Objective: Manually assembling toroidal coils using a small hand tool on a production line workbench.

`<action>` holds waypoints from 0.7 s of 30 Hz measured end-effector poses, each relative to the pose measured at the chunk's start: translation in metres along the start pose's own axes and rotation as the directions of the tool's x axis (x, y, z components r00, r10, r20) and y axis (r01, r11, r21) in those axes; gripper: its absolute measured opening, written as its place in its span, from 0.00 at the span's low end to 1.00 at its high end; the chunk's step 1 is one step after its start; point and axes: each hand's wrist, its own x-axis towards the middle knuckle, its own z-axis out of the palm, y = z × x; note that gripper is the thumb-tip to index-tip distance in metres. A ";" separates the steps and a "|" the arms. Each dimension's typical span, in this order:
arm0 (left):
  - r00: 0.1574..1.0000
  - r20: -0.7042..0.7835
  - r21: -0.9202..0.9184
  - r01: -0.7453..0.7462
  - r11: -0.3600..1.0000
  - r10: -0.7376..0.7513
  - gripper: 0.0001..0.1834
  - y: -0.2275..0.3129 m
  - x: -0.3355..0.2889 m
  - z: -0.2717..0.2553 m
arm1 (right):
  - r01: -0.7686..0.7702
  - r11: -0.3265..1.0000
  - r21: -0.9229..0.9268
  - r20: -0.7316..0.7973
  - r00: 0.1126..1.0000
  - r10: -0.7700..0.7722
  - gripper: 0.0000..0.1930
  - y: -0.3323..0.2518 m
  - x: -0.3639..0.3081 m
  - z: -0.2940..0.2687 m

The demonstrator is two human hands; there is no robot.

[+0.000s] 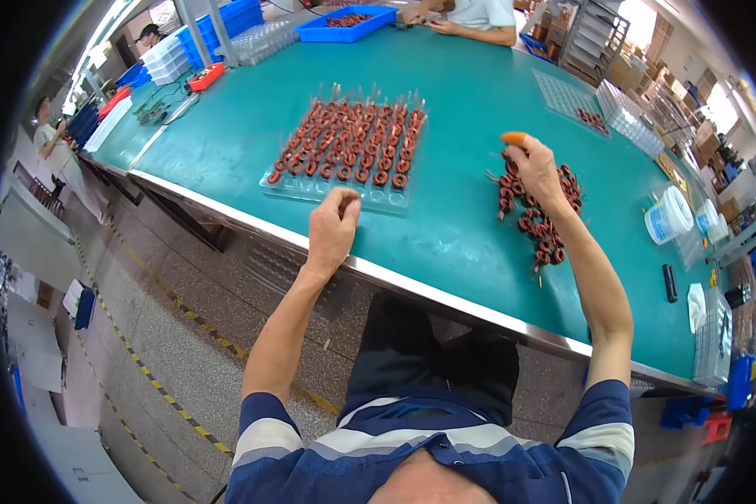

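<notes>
My left hand (334, 228) is closed, fingers curled together, just off the near edge of a clear plastic tray (290, 192). Whatever it may pinch is too small to make out. Rows of reddish-brown wire-wound ring coils (344, 143) fill most of the tray, their thin leads sticking up. To the right, my right hand (538, 172) reaches over a loose pile of the same coils (553, 220). An orange finger cot (514, 138) covers one fingertip. Its fingers are bent together at the pile's far left side, and they hide what is between them.
Across the green table (445, 92), a co-worker's hands (433, 23) are near a blue bin of coils (347, 23). Another clear tray (567, 97) lies at the far right. White tubs (669, 215) and a black tool (670, 283) sit along the right side.
</notes>
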 end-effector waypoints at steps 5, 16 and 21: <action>0.912 0.375 -0.544 0.360 0.758 -0.164 0.19 0.053 0.005 0.063 | -0.380 0.618 0.688 0.179 0.914 0.363 0.14 -0.048 -0.018 -0.014; 0.803 0.596 -0.641 0.489 0.592 -0.017 0.15 0.091 -0.007 0.130 | -0.444 0.376 0.813 0.352 0.890 0.289 0.14 -0.087 -0.072 -0.034; 0.852 0.523 -0.615 0.365 0.699 0.015 0.15 0.090 -0.008 0.135 | -0.459 0.627 0.630 0.331 0.889 0.318 0.15 -0.087 -0.081 -0.037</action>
